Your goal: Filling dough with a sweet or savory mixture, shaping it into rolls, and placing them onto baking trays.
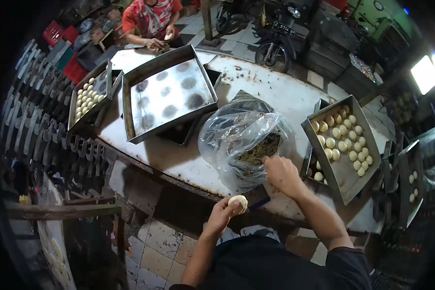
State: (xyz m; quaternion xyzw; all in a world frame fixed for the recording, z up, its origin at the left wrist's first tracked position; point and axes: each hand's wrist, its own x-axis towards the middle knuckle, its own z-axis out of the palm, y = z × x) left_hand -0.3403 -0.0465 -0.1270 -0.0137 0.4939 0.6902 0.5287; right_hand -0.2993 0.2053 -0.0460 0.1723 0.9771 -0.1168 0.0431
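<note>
Cream dough (240,200) lies pinched in left grip (221,216); unclear whether right grip (282,176) is closed.

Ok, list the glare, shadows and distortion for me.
Head view: the bright light at upper right is blown out; head view: glare whitens the large tray's floor, and highlights streak the plastic bag; head view: a dark shadow falls on the table below that tray; head view: table edges look bowed, corners go black.
</note>
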